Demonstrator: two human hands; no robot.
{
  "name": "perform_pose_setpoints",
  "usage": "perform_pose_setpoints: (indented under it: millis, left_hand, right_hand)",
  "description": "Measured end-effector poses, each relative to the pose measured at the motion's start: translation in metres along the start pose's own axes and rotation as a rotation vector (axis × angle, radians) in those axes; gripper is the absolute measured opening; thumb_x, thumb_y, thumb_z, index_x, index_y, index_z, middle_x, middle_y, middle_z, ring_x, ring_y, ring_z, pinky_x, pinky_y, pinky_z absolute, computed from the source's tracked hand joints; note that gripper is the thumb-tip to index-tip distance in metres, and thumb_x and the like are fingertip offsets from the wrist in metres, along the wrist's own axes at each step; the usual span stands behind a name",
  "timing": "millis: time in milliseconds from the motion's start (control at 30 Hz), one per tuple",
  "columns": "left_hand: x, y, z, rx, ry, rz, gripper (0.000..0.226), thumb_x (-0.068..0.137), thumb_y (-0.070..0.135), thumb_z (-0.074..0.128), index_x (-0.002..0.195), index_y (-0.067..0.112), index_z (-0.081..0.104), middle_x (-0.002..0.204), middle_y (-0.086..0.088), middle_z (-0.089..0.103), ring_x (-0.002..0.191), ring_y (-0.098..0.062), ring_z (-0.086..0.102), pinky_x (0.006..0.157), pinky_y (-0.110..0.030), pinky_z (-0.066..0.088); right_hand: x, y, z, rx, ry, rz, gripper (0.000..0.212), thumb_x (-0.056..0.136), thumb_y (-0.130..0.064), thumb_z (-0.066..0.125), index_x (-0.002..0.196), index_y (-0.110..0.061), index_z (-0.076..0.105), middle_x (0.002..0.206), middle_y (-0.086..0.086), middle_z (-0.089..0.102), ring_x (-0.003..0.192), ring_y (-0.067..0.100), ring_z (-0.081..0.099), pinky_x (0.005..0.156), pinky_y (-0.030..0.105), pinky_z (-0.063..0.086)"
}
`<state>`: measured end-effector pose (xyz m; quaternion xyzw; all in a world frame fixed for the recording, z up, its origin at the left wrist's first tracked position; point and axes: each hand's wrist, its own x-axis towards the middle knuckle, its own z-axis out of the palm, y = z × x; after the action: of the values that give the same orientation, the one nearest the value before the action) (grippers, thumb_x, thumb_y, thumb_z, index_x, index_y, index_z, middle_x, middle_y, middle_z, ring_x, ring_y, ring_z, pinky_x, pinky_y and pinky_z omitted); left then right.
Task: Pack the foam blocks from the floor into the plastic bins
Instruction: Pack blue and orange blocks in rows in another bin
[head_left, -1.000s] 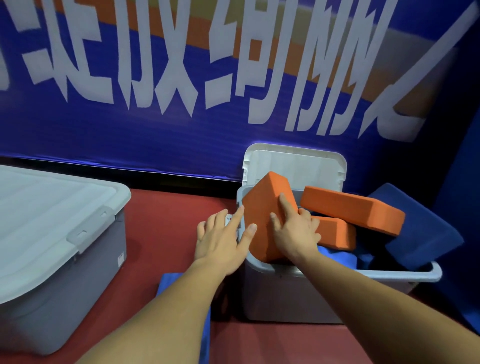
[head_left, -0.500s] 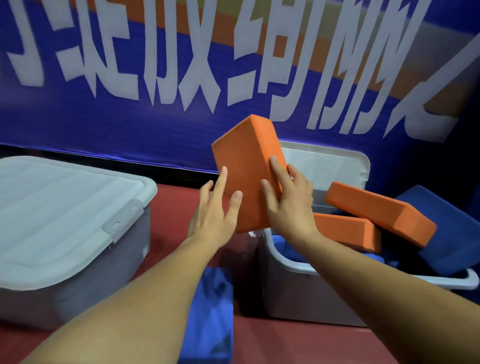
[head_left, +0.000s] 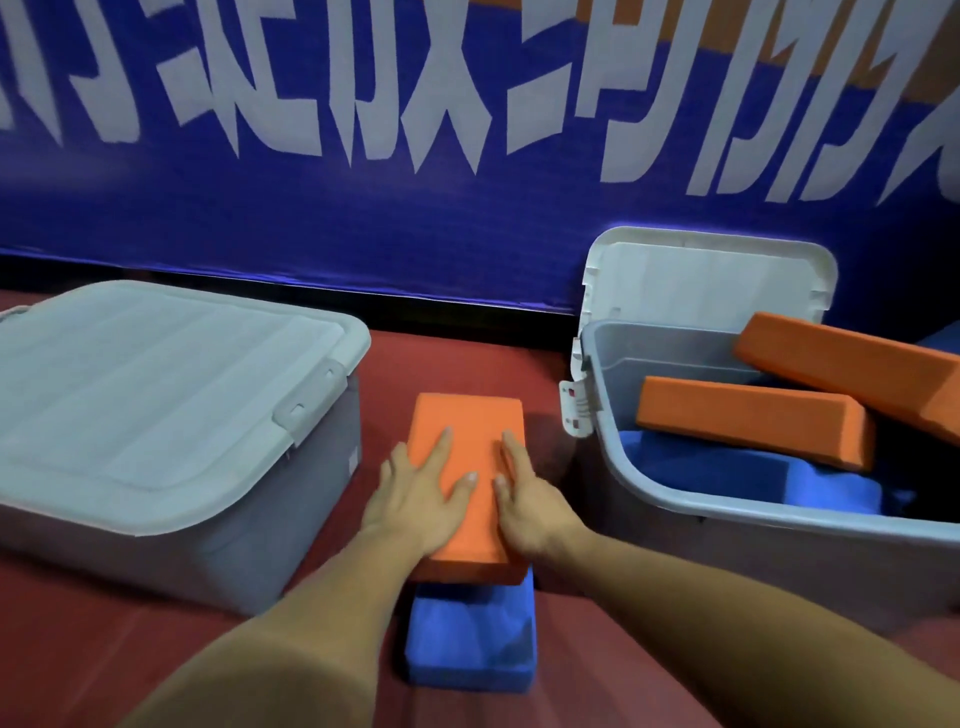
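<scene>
Blue wall panel with large white characters and an orange band runs across the back, well behind the orange rectangular foam block under the hands. Red floor spreads all around that block.

To the block's left stands a closed grey plastic bin with a pale ribbed lid latched down. Its contents are hidden, and its left end is cut off by the frame.

To the block's right stands an open grey plastic bin, its white lid propped upright behind it against the panel. Inside lie two long orange foam slabs. The lower slab rests on blue foam pieces. The upper slab leans across the lower slab's right end and is cut off at the frame's right edge. The number of blue pieces is hard to make out in the shadow.

The orange block lies flat between the two bins, outside both. It sits on a blue rectangular foam block on the floor, and the blue block's far half is hidden beneath it.

The left hand rests flat on the orange block's top, fingers straight and spread. The right hand lies along the block's right edge, thumb and forefinger straight on top. Its outer fingers are hidden over the side.
</scene>
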<state>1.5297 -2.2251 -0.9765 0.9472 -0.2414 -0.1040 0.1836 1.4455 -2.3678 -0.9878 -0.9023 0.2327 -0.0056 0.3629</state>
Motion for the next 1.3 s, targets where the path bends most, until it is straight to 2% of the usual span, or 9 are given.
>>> perform_pose_setpoints:
  millis: [300,467,600,733,800,967,1067,1167,1300]
  left_hand:
    - [0.005,-0.025,0.032,0.186,-0.251,0.025,0.075,0.093,0.077,0.028,0.159,0.047,0.008,0.14,-0.012,0.029,0.135,-0.034,0.038,0.11,-0.047,0.038]
    - [0.022,-0.018,0.009,0.198,0.061,0.052,0.07,0.093,0.076,0.027,0.152,0.04,0.035,0.147,-0.012,0.035,0.134,-0.033,0.041,0.11,-0.047,0.037]
    - [0.04,0.014,-0.02,0.112,0.274,0.178,0.066,0.096,0.069,0.031,0.15,0.033,0.043,0.147,-0.007,0.043,0.132,-0.03,0.045,0.107,-0.045,0.037]
    - [0.044,0.069,-0.032,0.123,0.356,0.337,0.085,0.087,0.076,0.015,0.145,0.027,0.051,0.139,-0.006,0.054,0.128,-0.029,0.051,0.11,-0.045,0.032]
    - [0.041,0.1,-0.03,0.106,0.363,0.371,0.09,0.083,0.077,0.007,0.15,0.03,0.045,0.147,-0.003,0.051,0.136,-0.025,0.045,0.116,-0.045,0.023]
    - [0.034,0.165,-0.013,0.032,0.229,0.478,0.075,0.094,0.075,0.017,0.159,0.038,0.021,0.167,0.004,0.02,0.154,-0.018,0.014,0.124,-0.046,0.003]
    - [0.03,0.188,-0.001,0.035,0.208,0.585,0.081,0.088,0.074,0.017,0.157,0.034,0.03,0.165,0.003,0.026,0.151,-0.016,0.019,0.124,-0.039,0.009]
    - [0.032,0.193,0.008,0.009,0.199,0.612,0.081,0.086,0.072,0.019,0.154,0.032,0.037,0.162,0.003,0.033,0.149,-0.016,0.025,0.123,-0.037,0.016]
    - [0.036,0.182,0.014,-0.012,0.189,0.601,0.094,0.079,0.078,0.006,0.154,0.032,0.037,0.16,0.005,0.034,0.148,-0.014,0.027,0.123,-0.038,0.016]
  right_hand:
    - [0.006,0.021,0.006,-0.258,-0.274,0.075,0.059,0.109,-0.04,0.036,0.163,-0.034,0.013,0.156,0.02,0.042,0.137,0.036,0.048,0.115,0.036,0.038]
    - [0.007,-0.008,-0.037,-0.272,0.019,-0.188,0.049,0.104,-0.032,0.043,0.153,-0.028,0.039,0.132,0.013,0.054,0.122,0.033,0.055,0.103,0.043,0.046]
    - [-0.007,-0.024,-0.081,-0.246,0.232,-0.361,0.041,0.102,-0.029,0.049,0.143,-0.023,0.052,0.114,0.005,0.06,0.108,0.027,0.059,0.091,0.041,0.049]
    - [-0.024,-0.006,-0.132,-0.326,0.45,-0.348,0.038,0.1,-0.029,0.054,0.138,-0.026,0.055,0.111,0.001,0.058,0.105,0.022,0.058,0.08,0.036,0.046]
    - [-0.028,0.015,-0.158,-0.393,0.551,-0.313,0.039,0.098,-0.027,0.056,0.136,-0.023,0.057,0.112,0.005,0.057,0.106,0.027,0.056,0.082,0.038,0.045]
    - [-0.032,0.073,-0.212,-0.877,0.539,-0.062,0.057,0.097,-0.044,0.053,0.152,-0.033,0.039,0.132,0.008,0.051,0.119,0.034,0.047,0.096,0.045,0.037]
    - [-0.035,0.102,-0.223,-1.05,0.459,0.046,0.064,0.096,-0.056,0.048,0.155,-0.035,0.033,0.141,0.011,0.049,0.124,0.036,0.047,0.102,0.048,0.034]
    - [-0.033,0.117,-0.225,-1.2,0.388,0.053,0.068,0.095,-0.06,0.045,0.155,-0.033,0.029,0.137,0.013,0.05,0.12,0.037,0.048,0.103,0.051,0.032]
    - [-0.025,0.114,-0.224,-1.223,0.374,0.068,0.075,0.096,-0.063,0.043,0.16,-0.036,0.013,0.14,0.015,0.046,0.121,0.037,0.047,0.101,0.051,0.031]
